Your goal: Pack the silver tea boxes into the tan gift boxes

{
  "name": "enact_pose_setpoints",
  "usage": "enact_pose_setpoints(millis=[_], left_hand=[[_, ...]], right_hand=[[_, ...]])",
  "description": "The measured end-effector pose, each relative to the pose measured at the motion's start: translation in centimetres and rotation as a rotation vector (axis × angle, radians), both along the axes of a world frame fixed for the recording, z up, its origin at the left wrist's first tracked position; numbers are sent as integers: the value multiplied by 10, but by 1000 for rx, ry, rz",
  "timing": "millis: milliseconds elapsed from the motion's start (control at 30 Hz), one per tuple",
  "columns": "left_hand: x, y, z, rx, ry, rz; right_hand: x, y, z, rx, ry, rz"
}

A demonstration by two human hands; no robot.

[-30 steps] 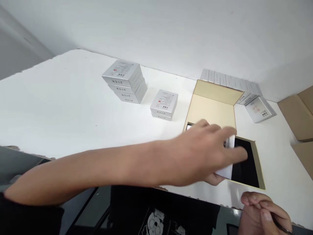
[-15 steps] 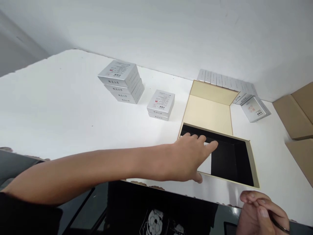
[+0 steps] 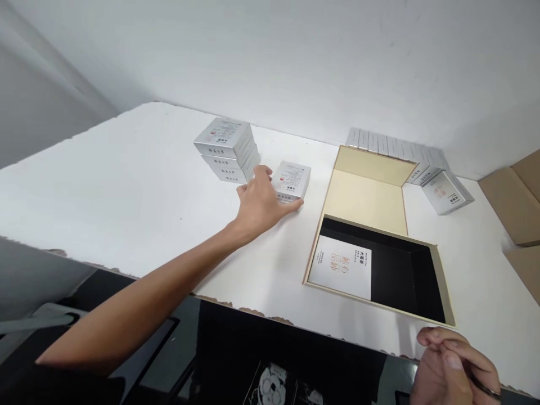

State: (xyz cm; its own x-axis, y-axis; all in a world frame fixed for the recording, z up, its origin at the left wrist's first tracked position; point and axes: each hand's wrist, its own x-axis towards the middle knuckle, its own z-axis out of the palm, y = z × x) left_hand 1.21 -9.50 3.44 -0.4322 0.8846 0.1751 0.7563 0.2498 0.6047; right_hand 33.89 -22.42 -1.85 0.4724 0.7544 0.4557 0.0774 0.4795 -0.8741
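Near the frame's centre, the left hand (image 3: 258, 203) had its fingers spread about a silver box (image 3: 294, 177); whether they gripped it was unclear. At lower right, the right hand (image 3: 456, 365) curled its fingers against the thumb, visibly holding nothing.

Two hands (image 3: 259, 201), two box stacks (image 3: 223, 149), one case (image 3: 366, 198), one white box (image 3: 343, 269) inside
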Motion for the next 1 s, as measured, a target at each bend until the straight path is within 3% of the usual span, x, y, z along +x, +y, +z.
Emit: enact_pose_setpoints(millis=[100,200,300,367,433,533,667,733,800,900,967,1000], left_hand=[[-4,2,2,114,-123,43],[-8,3,12,366,-266,-8],[-1,3,35,651,-371,-179],[16,-1,56,707,-403,-358],[44,-8,77,581,-382,-573],[102,-16,92,208,-192,-873],[176,-7,81,-248,145,-1348],[198,0,72,-347,165,-1448],[203,4,69,-344,154,-1441],[178,3,69,-183,118,-1315],[143,3,62,-2,57,-1061],[121,3,56,93,28,-863]], right_hand=[[3,-1,-5,19,-4,-11],[3,-2,-6,-5,9,-12],[0,-4,-3,-23,18,-6],[-2,-5,-1,-34,13,-9],[-2,-6,1,-52,15,-8],[0,-9,4,-55,13,-15],[5,-13,6,-21,-15,-56],[6,-15,7,-46,-13,-72],[5,-17,8,-77,-9,-83],[3,-18,9,-111,-11,-103],[2,-17,8,-106,-15,-110],[2,-16,7,-93,-17,-111]])
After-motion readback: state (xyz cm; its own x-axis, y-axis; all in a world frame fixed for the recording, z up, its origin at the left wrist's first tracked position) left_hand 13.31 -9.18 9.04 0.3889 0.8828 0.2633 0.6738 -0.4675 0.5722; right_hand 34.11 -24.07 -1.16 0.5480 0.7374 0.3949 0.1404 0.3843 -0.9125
